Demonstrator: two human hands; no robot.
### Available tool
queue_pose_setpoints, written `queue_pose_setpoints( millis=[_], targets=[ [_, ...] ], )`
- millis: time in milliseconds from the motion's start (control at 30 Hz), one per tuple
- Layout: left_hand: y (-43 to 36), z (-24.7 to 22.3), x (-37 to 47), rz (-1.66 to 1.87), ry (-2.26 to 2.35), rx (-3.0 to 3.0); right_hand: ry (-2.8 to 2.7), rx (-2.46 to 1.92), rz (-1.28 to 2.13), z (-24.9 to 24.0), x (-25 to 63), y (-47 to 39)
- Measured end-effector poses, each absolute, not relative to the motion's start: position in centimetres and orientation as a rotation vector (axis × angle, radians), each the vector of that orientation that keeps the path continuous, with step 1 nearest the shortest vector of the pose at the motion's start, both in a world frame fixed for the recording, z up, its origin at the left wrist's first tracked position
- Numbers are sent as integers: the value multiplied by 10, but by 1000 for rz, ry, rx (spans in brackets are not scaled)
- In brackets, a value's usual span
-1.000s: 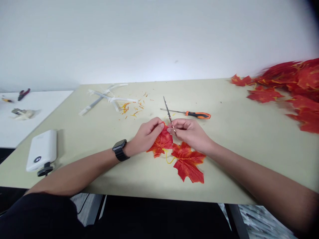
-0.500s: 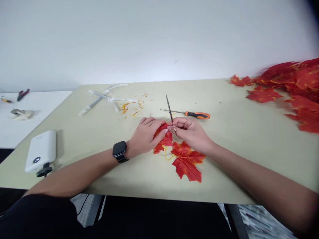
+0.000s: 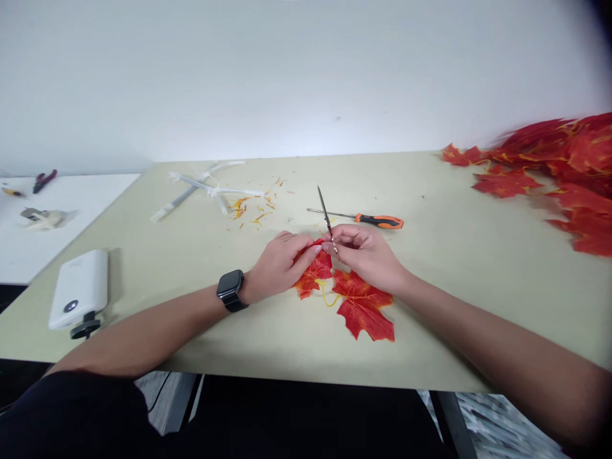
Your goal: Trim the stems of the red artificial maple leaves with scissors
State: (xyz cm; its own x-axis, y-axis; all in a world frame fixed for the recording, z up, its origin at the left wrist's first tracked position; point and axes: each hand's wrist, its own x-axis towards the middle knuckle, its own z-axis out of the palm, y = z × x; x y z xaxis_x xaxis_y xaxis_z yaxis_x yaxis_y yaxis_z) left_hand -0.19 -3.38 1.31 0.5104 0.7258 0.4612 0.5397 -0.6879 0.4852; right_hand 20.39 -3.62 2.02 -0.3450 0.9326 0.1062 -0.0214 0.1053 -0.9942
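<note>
My left hand [image 3: 278, 266], with a watch on its wrist, is closed in a pinch on a red artificial maple leaf [image 3: 313, 273], folding its upper edge. In my right hand [image 3: 369, 254] is a pair of slim scissors [image 3: 324, 209], seen nearly edge-on, blades pointing up and away. My right fingertips meet the leaf's edge beside my left thumb; whether they also grip it I cannot tell. A second maple leaf [image 3: 367, 311] lies below my right hand, with a yellow stem [image 3: 327, 302] between the two leaves.
An orange and black screwdriver [image 3: 380, 221] lies beyond my right hand. Orange and yellow scraps [image 3: 239, 206] and clear plastic strips [image 3: 196, 185] are at the back left. A white power bank [image 3: 80, 287] stands left, and a heap of red leaves [image 3: 549, 159] lies right.
My left fingers have curled in more, bunching the leaf's upper edge. The lower leaf has shifted slightly right and up. My right hand and the scissors have barely moved.
</note>
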Motion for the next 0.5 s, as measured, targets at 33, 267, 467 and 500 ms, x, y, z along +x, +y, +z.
queue_pose_setpoints(
  millis=[33, 267, 467, 500],
  targets=[
    [-34, 13, -1, 955, 1082, 2450, -1512, -940, 1377, 21, 204, -36],
    [-37, 14, -1, 974, 1153, 2323, -1512, -968, 1383, 20, 204, -37],
    [-36, 13, -1, 945, 1126, 2293, -1508, -929, 1411, 20, 204, -38],
    [-36, 14, -1, 938, 1128, 2284, -1506, -932, 1407, 20, 204, -38]
  ],
)
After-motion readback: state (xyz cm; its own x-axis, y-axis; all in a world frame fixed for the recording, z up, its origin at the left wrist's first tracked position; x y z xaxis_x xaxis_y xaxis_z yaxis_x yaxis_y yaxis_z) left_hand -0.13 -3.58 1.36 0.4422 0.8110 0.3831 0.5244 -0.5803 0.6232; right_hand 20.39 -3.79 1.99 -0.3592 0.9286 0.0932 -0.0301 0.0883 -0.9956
